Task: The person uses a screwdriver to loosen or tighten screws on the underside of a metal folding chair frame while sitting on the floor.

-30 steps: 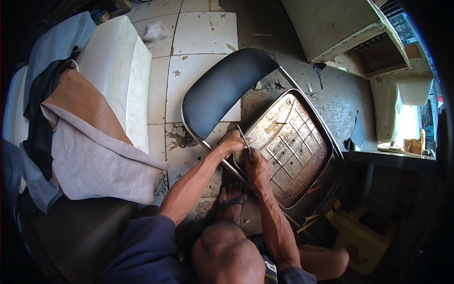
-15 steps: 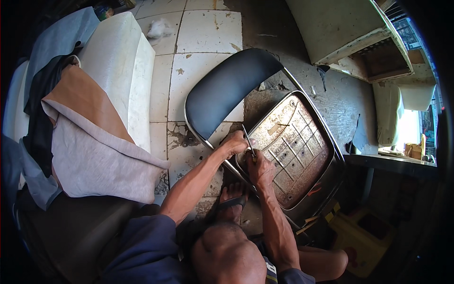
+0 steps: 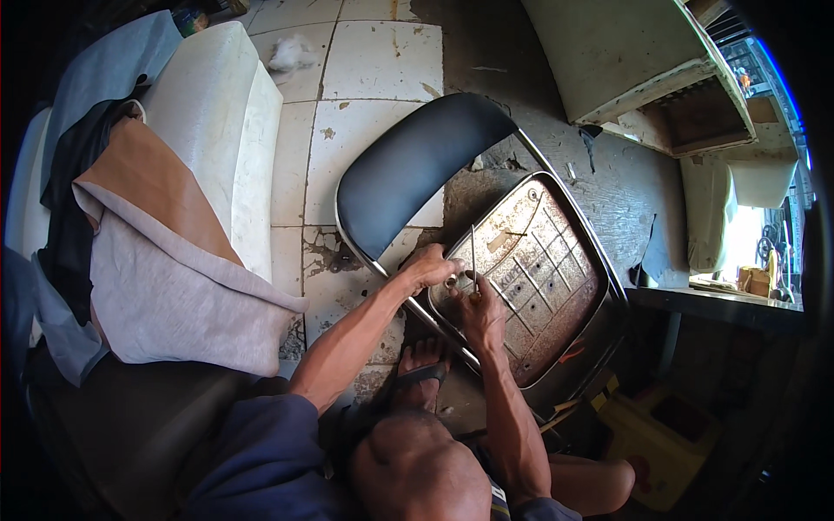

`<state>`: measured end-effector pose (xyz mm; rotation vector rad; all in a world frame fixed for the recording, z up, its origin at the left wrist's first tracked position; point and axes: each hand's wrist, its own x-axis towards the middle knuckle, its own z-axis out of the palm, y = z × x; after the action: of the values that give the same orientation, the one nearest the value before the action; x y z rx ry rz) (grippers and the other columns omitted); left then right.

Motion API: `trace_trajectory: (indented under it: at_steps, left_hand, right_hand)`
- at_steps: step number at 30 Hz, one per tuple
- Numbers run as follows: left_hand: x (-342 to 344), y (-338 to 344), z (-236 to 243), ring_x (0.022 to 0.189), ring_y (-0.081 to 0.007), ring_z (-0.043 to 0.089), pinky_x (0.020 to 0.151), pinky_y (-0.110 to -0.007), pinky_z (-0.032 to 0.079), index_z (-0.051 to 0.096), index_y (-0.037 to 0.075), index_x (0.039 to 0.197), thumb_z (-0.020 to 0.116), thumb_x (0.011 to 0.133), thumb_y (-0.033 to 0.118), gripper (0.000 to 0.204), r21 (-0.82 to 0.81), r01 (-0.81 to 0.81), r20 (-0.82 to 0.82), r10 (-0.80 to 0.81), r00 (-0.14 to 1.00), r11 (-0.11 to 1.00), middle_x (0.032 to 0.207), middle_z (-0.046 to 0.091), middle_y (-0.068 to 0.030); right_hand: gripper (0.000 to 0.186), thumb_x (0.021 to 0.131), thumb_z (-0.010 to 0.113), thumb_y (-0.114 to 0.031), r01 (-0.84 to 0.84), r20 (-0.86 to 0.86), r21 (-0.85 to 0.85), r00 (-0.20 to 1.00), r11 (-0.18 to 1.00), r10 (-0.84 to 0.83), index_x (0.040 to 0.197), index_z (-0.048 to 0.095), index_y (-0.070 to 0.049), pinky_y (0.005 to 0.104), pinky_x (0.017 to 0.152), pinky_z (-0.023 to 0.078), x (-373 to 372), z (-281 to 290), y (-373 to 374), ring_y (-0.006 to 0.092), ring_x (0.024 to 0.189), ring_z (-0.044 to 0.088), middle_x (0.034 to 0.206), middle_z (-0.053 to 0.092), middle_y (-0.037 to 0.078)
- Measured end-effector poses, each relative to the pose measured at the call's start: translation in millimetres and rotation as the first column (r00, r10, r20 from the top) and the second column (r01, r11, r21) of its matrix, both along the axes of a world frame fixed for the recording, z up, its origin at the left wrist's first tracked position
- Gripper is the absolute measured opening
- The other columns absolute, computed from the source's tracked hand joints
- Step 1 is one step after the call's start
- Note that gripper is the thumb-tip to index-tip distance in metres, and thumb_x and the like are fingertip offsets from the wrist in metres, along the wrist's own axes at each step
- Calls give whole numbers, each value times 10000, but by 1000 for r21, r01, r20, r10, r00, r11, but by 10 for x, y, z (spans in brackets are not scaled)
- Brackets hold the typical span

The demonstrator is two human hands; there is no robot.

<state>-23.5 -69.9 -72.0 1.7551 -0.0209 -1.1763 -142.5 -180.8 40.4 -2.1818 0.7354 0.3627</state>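
A chair with a black padded backrest and a chrome tube frame lies on the floor before me. Its rusty, ribbed metal seat pan faces up. My right hand is closed round the lower end of a thin metal rod-like tool, which points away from me; its handle is hidden. At the pan's near left corner, my left hand has its fingers drawn together beside a small round metal piece. Whether the fingers grip that piece is unclear.
White foam blocks and a brown-and-grey fabric sheet lie on the left. A worn pale cabinet stands at the far right, a yellow container at the near right. My sandalled foot is beside the chair frame.
The rod-like tool has swung from leaning left to nearly straight away from me, now right of my left fingers. The small round metal piece has come into sight between my hands.
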Motion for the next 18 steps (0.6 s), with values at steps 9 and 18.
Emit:
trace_trajectory:
  at_steps: [9, 18]
  left_hand:
    - [-58, -81, 318, 1356, -361, 447, 1119, -420, 369, 369, -151, 1423, 681, 897, 447, 856, 100, -32, -54, 38, 998, 994, 1468, 419, -310]
    - [-57, -135, 467, 1387, -378, 434, 1129, -456, 384, 365, -68, 1473, 527, 963, 525, 799, 235, 46, -64, -32, 997, 971, 1503, 395, -301]
  right_hand:
    - [424, 930, 606, -116, -158, 72, -121, 983, 980, 168, 1344, 529, -62, 428, 825, 543, -650, 989, -337, 397, 942, 688, 1117, 677, 227]
    - [392, 921, 601, -168, -270, -42, -226, 963, 936, 268, 1307, 572, -107, 479, 808, 550, -689, 1139, -191, 420, 957, 668, 1100, 674, 214]
